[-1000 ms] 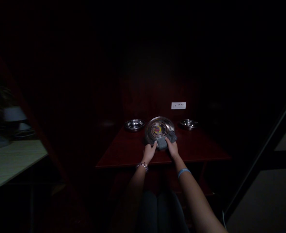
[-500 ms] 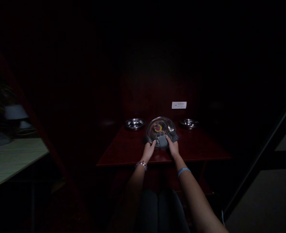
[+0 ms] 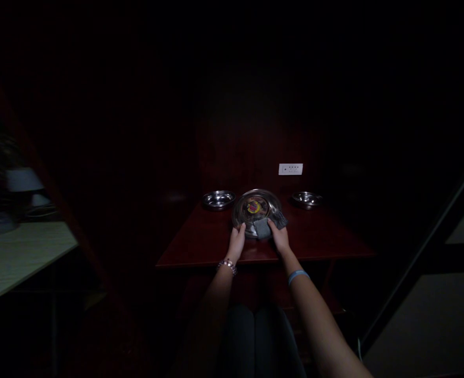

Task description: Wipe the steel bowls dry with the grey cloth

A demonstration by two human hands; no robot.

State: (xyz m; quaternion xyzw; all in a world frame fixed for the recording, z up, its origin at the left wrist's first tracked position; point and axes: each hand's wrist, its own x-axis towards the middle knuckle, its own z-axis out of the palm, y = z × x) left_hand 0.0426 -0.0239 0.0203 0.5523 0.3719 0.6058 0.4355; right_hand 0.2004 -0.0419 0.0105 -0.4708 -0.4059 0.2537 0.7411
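Observation:
A round steel plate with a coloured mark at its middle is tilted up on a dark red table. My left hand grips the plate's near left rim, fingers closed on it. My right hand presses a grey cloth against the plate's lower right face, fingers wrapped over the cloth. A beaded bracelet sits on my left wrist and a blue band on my right.
Two small steel bowls rest at the table's back, one at the left and one at the right. A white switch plate is on the dark wall behind. A pale desk with a lamp stands far left. My knees show below the table.
My left hand slid leftward along the plate's rim. The plate's tilt shifted slightly and the cloth moved a little with my right hand.

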